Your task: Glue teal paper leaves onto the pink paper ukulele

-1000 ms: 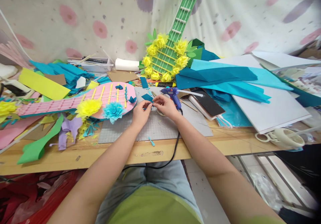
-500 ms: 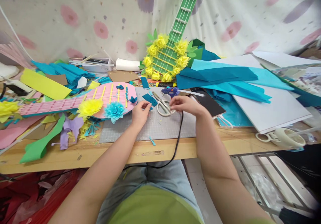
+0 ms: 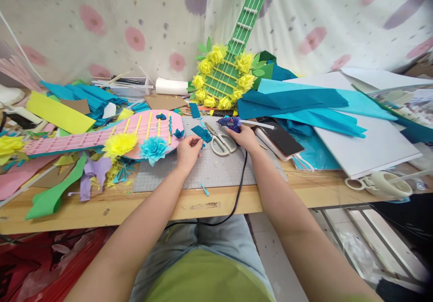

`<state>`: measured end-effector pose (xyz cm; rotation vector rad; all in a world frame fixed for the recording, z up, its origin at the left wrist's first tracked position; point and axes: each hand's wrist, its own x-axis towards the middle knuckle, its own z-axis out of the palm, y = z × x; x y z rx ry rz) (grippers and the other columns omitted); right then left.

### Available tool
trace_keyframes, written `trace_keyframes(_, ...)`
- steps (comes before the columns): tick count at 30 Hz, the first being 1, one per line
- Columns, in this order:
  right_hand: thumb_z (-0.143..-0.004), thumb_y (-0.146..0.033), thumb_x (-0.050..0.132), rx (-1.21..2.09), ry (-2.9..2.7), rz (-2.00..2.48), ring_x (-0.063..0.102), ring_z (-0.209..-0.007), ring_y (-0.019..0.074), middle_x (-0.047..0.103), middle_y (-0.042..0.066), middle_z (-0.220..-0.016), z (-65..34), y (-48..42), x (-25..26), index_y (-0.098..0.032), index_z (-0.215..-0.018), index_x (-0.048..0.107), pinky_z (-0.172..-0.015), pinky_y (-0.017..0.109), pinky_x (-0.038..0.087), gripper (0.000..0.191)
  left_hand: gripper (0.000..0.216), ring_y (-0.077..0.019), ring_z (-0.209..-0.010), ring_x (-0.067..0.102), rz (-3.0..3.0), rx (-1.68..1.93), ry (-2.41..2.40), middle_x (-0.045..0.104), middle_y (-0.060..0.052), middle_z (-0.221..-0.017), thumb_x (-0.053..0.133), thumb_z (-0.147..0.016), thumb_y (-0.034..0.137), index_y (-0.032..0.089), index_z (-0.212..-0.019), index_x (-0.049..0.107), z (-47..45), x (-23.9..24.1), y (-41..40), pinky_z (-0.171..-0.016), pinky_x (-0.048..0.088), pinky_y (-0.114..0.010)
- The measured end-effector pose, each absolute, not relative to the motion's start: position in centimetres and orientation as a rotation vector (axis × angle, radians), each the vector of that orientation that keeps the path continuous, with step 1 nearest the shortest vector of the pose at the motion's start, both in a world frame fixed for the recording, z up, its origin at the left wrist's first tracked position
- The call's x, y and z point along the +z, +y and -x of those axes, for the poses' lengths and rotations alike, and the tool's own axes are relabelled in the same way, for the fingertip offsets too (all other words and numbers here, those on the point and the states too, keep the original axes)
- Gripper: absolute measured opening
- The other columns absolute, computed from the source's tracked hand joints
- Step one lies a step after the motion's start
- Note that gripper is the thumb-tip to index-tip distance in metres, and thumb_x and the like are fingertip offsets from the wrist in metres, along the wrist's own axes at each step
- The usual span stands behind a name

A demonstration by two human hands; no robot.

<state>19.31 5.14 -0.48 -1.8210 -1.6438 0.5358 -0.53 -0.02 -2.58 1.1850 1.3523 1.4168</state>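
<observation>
My right hand (image 3: 245, 137) has its fingers round the handle of a blue hot glue gun (image 3: 230, 122), which lies on the grey cutting mat (image 3: 158, 175) with a white glue stick out of its back. Just left of it are grey-handled scissors (image 3: 220, 145), blades partly apart. My left hand (image 3: 188, 153) rests on the mat with thumb and fingers pinched; what they hold is hidden. By its fingertips lies a dark teal paper piece (image 3: 201, 133). Beside this hand is a pink paper guitar (image 3: 149, 123) with yellow and blue paper flowers.
A green guitar (image 3: 230, 74) ringed with yellow flowers leans at the back. Blue crepe paper (image 3: 304, 101) and white boards (image 3: 365, 144) lie right, near a phone (image 3: 284, 137) and tape roll (image 3: 394, 187). Paper scraps cover the left. A black cord (image 3: 241, 184) hangs over the table edge.
My right hand has moved from above the scissors' handles to the glue gun and closed round its handle, uncovering the scissors and phone. My left hand has stayed almost still, pinched.
</observation>
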Motion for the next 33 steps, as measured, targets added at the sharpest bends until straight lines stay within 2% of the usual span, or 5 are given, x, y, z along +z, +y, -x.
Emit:
trace_keyframes(4,-0.07,-0.051,0.064,0.693,-1.394,1.575,0.061,-0.07,0.0189,0.066,0.007,-0.077,-20.0,4.6,0.0,-0.016,-0.085,0.063,-0.064,0.031,0.047,0.038,0.009,-0.0084,-0.047,0.051,-1.161,1.4,1.367,0.058,0.001,-0.059,0.062,-0.068,0.021,0.014,-0.072,0.063,0.5,-2.5,0.0,-0.034,0.04,-0.017)
trace_keyframes(9,-0.069,-0.06,0.063,0.962,-1.379,1.216,0.046,-0.049,0.0082,0.055,-0.001,-0.06,-20.1,2.8,1.6,-0.018,-0.077,0.06,-0.048,0.024,0.038,0.043,0.007,-0.009,-0.049,0.052,-1.148,1.412,1.385,0.058,0.001,-0.06,0.063,-0.069,0.02,0.014,-0.073,0.063,0.4,-2.5,0.0,-0.034,0.04,-0.017)
trace_keyframes(14,-0.069,-0.06,0.064,1.092,-1.67,1.318,0.037,-0.042,0.0068,0.043,-0.004,-0.045,-19.9,1.8,2.2,-0.016,-0.066,0.058,-0.042,0.023,0.03,0.044,0.005,-0.0092,-0.048,0.052,-1.141,1.402,1.4,0.058,0.001,-0.06,0.062,-0.07,0.019,0.015,-0.072,0.063,0.4,-2.4,0.0,-0.035,0.041,-0.018)
trace_keyframes(33,-0.063,-0.057,0.068,1.089,-1.759,1.497,0.036,-0.044,0.0068,0.045,-0.004,-0.049,-20.2,1.6,2.1,-0.019,-0.065,0.053,-0.042,0.024,0.026,0.041,0.01,-0.011,-0.054,0.055,-1.165,1.4,1.397,0.061,-0.001,-0.064,0.061,-0.07,0.024,0.015,-0.074,0.064,0.5,-2.7,0.1,-0.038,0.042,-0.018)
